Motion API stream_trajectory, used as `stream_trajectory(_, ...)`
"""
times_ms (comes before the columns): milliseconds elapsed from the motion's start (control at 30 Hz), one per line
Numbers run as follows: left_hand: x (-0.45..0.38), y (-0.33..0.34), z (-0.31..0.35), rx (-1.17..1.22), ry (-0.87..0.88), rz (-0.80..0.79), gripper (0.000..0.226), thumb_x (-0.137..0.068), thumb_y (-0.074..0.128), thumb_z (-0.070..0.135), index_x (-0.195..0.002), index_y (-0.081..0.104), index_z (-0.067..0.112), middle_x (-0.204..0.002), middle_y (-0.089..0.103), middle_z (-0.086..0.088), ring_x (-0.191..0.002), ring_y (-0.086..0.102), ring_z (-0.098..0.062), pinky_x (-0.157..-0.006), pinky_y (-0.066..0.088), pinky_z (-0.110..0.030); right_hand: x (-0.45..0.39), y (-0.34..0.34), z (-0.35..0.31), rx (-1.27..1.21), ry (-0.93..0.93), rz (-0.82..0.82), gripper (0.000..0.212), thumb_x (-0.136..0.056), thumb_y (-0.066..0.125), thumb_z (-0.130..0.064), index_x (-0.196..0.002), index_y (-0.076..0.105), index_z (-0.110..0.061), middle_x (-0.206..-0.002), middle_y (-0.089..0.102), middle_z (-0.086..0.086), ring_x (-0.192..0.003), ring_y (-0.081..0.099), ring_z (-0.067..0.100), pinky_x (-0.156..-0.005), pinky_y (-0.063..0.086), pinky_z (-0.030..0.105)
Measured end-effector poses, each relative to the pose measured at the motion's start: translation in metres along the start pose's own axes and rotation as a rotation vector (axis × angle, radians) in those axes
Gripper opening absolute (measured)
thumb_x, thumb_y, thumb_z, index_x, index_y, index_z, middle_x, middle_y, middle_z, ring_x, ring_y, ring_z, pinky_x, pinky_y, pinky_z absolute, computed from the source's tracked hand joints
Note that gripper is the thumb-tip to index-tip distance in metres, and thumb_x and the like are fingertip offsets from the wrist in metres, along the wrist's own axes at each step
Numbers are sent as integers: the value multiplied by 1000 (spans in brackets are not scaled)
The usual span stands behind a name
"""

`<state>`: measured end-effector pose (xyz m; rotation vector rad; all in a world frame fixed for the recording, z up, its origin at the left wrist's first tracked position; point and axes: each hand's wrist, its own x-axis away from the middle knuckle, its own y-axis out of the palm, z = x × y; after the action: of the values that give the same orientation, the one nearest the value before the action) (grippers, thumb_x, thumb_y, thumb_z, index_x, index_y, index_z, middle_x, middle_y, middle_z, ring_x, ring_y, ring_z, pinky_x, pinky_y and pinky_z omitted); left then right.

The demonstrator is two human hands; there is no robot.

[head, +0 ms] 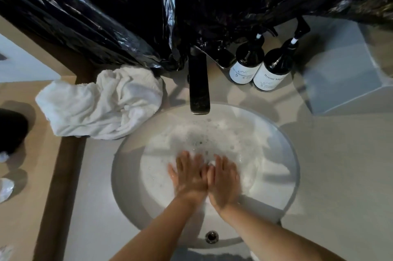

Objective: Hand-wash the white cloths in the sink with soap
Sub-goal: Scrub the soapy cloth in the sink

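- Black and rounded, an object (11, 129) sits at the left edge of the counter (340, 175), cut off by the frame; below it lie clear crumpled wrappers (5, 188).
- A white towel (100, 105) lies bunched on the counter's far-left part, just beside the sink (127, 192) rim and left of the tap (198, 82).
- Black plastic sheeting (148, 5) hangs across the whole back edge of the counter, its lower folds touching the towel and the base of the tap.
- The dark tap stands at the back middle, its spout reaching over the far rim of the sink.
- The round sink holds soapy water, with foam (212, 135) thickest toward the far side; the overflow hole (211, 236) shows on the near wall.
- The left hand (189, 175) lies flat in the water, fingers straight and spread, grasping nothing.
- The right hand (224, 182) lies flat just beside it, fingers straight, the two hands touching along their inner edges; it too grasps nothing.
- A white cloth (265, 177) seems to lie under the water beneath and to the right of the hands, though foam and blur make its outline unsure.
- Two dark pump bottles (261, 63) with white labels stand side by side at the back edge, right of the tap.
- A grey box (340, 73) rests at the far-right corner.
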<state>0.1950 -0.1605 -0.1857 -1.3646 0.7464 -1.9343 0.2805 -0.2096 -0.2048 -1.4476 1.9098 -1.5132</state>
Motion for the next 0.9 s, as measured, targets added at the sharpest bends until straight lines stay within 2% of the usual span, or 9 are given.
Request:
stream_trajectory(67, -8, 13, -6, 56, -47, -4, 59, -96, 23, 59, -150, 24, 34, -161, 3, -11, -149, -2, -31, -118, -4, -47, -3, 7, -1, 99, 5, 40, 37, -88, 35, -38, -99, 66, -21, -90, 68, 1, -84, 65, 24, -80, 47, 38)
stream_trajectory(133, -22, 19, -10, 104, -23, 115, 74, -97, 19, 57, -147, 32, 3, -147, 38, -28, -137, 36, -42, -115, 24, -42, -13, 9, -1, 75, 43, -21, 21, -86, 45, -34, -73, 58, -23, -60, 61, -1, -57, 61, 22, -57, 46, 34)
stream_trajectory(267, -48, 34, -16, 294, -5, 187, 47, -82, 43, 34, -75, 68, -5, -72, 67, -23, -82, 64, -34, -92, 42, -41, -28, 11, 1, -134, 67, -151, 21, -79, 50, -25, -59, 53, -17, -47, 53, 3, -37, 54, 24, -34, 32, 24)
stream_trajectory(433, -58, 6, 0, 349, -139, -131, 30, -101, 45, 20, -123, 59, 6, -116, 59, -9, -102, 57, -22, -98, 46, -34, -49, 3, -1, -46, 154, -346, 30, -97, 38, -4, -120, 56, 1, -125, 58, 18, -120, 53, 29, -92, 36, 31)
stream_trajectory(500, -56, -2, 2, 87, -119, -196, 40, -105, 31, 21, -141, 46, 10, -140, 49, -9, -128, 46, -29, -113, 26, -43, -54, -9, -1, -77, 174, -432, 29, -102, 33, -9, -112, 60, -4, -117, 59, 7, -120, 51, 24, -86, 33, 28)
stream_trajectory(600, -46, -11, 2, 155, -104, -145, 46, -107, 25, 31, -146, 37, 11, -144, 48, -16, -127, 49, -32, -105, 34, -38, -55, -24, 2, -333, 360, -310, 38, -103, 34, -40, -107, 66, -21, -113, 64, 1, -116, 57, 22, -96, 39, 30)
stream_trajectory(700, -28, -26, -3, 463, -44, -237, 69, -98, 24, 61, -149, 33, 15, -148, 46, -13, -134, 45, -30, -108, 32, -35, -53, -47, 6, -420, 207, -156, 55, -97, 43, -54, -55, 51, -18, -61, 57, 2, -65, 59, 19, -69, 48, 37)
stream_trajectory(767, -15, -33, -8, 667, 72, -336, 85, -82, 35, 81, -136, 52, 18, -141, 53, -12, -131, 49, -28, -109, 34, -36, -47, -64, 7, -618, 176, -143, 57, -96, 50, -49, -54, 51, -10, -54, 55, 8, -55, 51, 13, -64, 47, 37)
stream_trajectory(900, 0, -57, -17, 510, 216, -465, 30, -89, 59, 56, -94, 66, 28, -87, 67, 18, -83, 61, 3, -76, 45, -12, -37, -87, 9, -897, 275, -118, 45, -94, 57, -45, -72, 68, -7, -69, 69, 13, -65, 63, 19, -70, 52, 32)
